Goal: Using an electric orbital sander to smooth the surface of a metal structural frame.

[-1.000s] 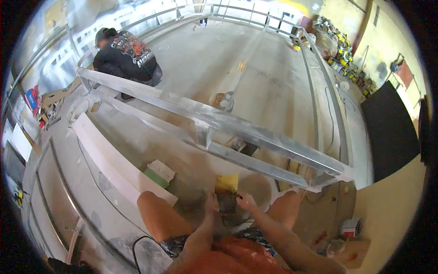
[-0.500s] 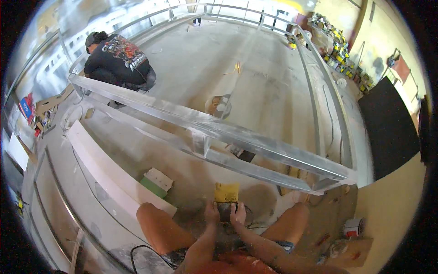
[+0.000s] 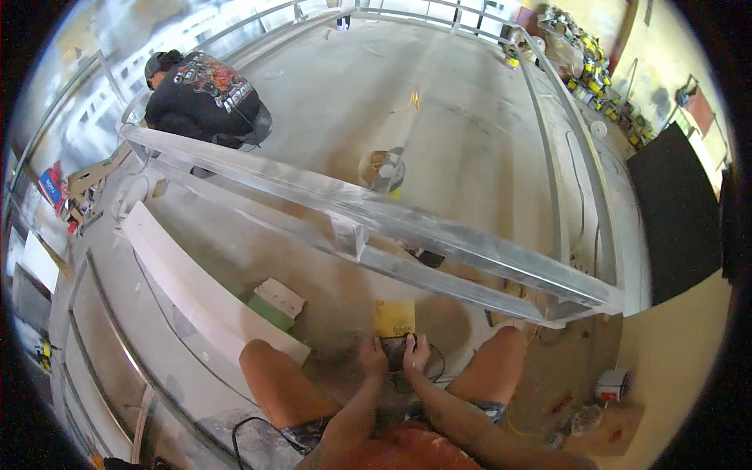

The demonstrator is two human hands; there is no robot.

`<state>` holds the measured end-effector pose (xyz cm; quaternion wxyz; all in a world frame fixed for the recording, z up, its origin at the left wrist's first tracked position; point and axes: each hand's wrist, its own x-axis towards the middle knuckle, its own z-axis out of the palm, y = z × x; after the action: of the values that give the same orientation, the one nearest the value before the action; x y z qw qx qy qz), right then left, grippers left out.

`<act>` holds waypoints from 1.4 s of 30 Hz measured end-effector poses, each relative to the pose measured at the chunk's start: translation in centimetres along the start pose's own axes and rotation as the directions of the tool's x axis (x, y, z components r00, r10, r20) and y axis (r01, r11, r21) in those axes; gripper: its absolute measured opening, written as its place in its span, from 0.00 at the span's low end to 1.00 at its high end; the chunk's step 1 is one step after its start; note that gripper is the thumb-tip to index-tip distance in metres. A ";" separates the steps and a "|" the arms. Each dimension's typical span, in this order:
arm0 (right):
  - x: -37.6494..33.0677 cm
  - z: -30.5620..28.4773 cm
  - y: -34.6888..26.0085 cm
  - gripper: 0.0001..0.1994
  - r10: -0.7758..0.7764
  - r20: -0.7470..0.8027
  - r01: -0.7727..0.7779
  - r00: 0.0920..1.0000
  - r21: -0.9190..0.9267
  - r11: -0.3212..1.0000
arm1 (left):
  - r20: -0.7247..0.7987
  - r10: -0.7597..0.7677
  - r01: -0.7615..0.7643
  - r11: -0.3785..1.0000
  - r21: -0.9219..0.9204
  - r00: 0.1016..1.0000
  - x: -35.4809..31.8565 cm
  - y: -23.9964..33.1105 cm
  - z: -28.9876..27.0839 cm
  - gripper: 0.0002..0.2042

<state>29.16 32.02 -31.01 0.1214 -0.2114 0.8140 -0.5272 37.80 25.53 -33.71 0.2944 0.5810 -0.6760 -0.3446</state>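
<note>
Between my knees, both hands grip a dark, block-shaped tool [image 3: 395, 354] that looks like a hand-held sander. A yellow sheet [image 3: 395, 316], apparently sandpaper with print on its back, sticks out from the tool's far edge. My left hand [image 3: 374, 357] closes on the left side of the tool and the sheet's near corner. On the opposite side, my right hand [image 3: 416, 354] pinches the edge, thumb along the top. A dark cable [image 3: 440, 354] curves beside my right hand. The tool's underside is hidden.
A long metal frame [image 3: 462, 244] crosses in front of me. Left of my knees lie a pale curved panel [image 3: 184, 286] and a white-and-green box [image 3: 277, 302]. Another person [image 3: 205, 102] crouches beyond the frame. A white tub [image 3: 612, 385] stands at the right.
The view has shifted slightly. My hands still hold the tool and sheet; the sheet now shows more of its length beyond the tool.
</note>
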 end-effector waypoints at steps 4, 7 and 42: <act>0.4 1.1 2.1 0.17 -0.049 -0.017 0.047 0.999 -0.105 0.993 | -0.018 -0.041 0.040 0.997 -0.071 0.999 0.0 1.5 -0.8 0.14; -0.1 1.0 2.4 0.18 -0.141 -0.117 0.113 0.983 -0.217 0.970 | 0.018 -0.096 0.097 0.986 -0.133 0.995 -0.4 1.2 -1.0 0.16; 0.6 0.7 2.1 0.19 -0.044 0.080 0.044 0.996 0.009 0.999 | 0.249 0.054 -0.010 0.984 -0.176 0.967 1.6 -5.7 -3.0 0.14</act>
<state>28.49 31.90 -33.19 0.1432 -0.2498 0.8016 -0.5240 43.28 23.12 -36.57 0.2609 0.4935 -0.6849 -0.4683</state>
